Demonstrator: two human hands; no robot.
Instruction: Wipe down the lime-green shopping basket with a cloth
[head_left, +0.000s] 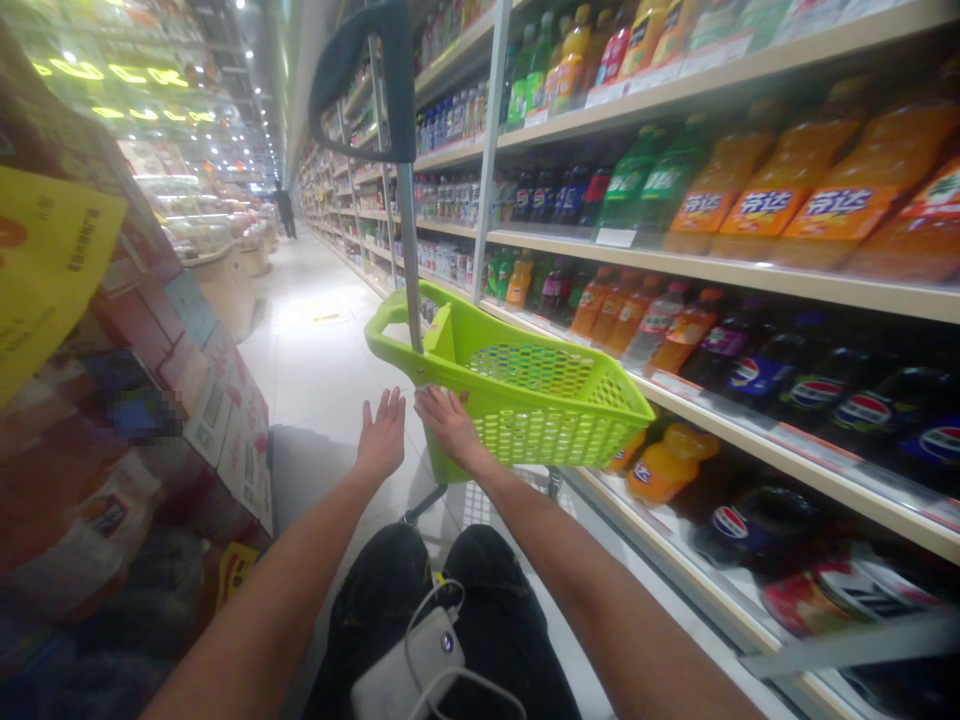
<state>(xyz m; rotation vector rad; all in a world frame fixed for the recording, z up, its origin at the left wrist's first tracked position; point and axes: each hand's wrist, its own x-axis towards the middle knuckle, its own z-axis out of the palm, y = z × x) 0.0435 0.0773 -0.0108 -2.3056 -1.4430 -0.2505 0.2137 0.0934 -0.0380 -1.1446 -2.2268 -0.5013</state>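
Note:
A lime-green plastic shopping cart (540,425) with a perforated basket stands in front of my knees. Its grey upright pole (409,240) carries a dark loop handle (397,110) at the top. My right hand (450,428) is palm down with fingers stretched out, overlapping the cart's near side; whether it touches the plastic I cannot tell. Beside it, my left hand (382,436) hovers left of the cart, fingers up and apart, holding nothing. A white power bank (412,665) with a white cable lies on my lap.
Shelves of soda bottles (795,205) line the right side, with dark cola bottles (862,405) lower down. Stacked boxes (225,430) and a yellow sign (52,260) crowd the left. A tiled aisle (315,285) runs ahead to a distant person (285,210).

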